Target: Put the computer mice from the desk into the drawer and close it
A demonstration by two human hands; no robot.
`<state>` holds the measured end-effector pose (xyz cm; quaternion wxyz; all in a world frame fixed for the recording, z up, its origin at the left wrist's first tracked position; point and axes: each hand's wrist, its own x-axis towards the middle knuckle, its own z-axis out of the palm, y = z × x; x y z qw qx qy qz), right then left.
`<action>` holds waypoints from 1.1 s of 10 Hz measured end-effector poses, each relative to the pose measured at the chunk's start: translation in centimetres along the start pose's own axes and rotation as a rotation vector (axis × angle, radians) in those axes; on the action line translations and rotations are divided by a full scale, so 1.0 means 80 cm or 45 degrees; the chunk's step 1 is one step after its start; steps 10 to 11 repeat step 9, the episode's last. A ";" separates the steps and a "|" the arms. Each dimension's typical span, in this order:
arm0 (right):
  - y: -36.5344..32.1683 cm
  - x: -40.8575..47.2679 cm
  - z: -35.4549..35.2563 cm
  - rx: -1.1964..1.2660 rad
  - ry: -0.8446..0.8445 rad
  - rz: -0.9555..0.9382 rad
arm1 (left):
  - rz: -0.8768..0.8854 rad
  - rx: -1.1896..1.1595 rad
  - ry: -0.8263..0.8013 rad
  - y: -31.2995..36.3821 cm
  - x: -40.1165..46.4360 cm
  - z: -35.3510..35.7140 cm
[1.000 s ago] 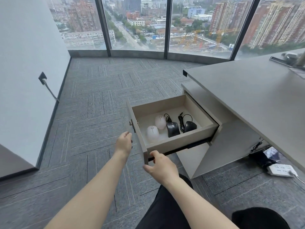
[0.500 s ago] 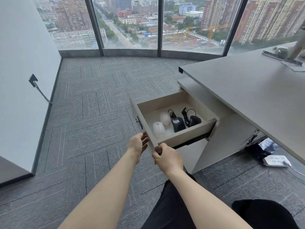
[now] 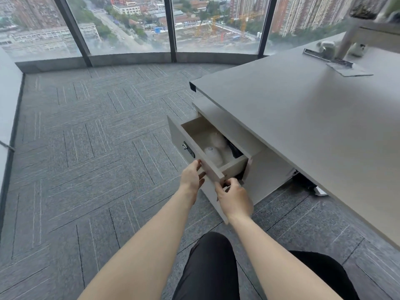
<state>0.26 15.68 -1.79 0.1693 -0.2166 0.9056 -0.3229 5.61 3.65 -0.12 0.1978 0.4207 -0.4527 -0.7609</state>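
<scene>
Two hands met the drawer (image 3: pixel 234 167) front: the left hand (image 3: pixel 191 176) lay flat, fingers together, against its outer face, the right hand (image 3: pixel 234 199) curled at its near corner. Partly open, it held white mice (image 3: pixel 214 155) under the desk (image 3: pixel 303 118)

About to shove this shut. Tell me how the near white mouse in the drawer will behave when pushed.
The white mouse looks domed and smooth, lying loose on the bare drawer floor, so it may slide. It seems small and probably light. The second white mouse behind it is close, so a bump is possible.
</scene>
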 end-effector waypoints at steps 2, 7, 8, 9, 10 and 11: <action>0.029 0.044 -0.021 0.023 0.137 0.098 | -0.040 0.002 -0.044 0.006 0.033 0.053; 0.055 0.096 -0.051 0.032 0.160 0.107 | -0.056 -0.071 -0.074 0.003 0.061 0.115; 0.051 0.098 -0.057 0.000 0.121 0.089 | -0.055 0.012 -0.091 0.004 0.064 0.113; 0.047 0.098 -0.067 -0.117 0.007 0.123 | -0.057 0.132 -0.101 0.003 0.053 0.108; 0.047 0.098 -0.067 -0.117 0.007 0.123 | -0.057 0.132 -0.101 0.003 0.053 0.108; 0.047 0.098 -0.067 -0.117 0.007 0.123 | -0.057 0.132 -0.101 0.003 0.053 0.108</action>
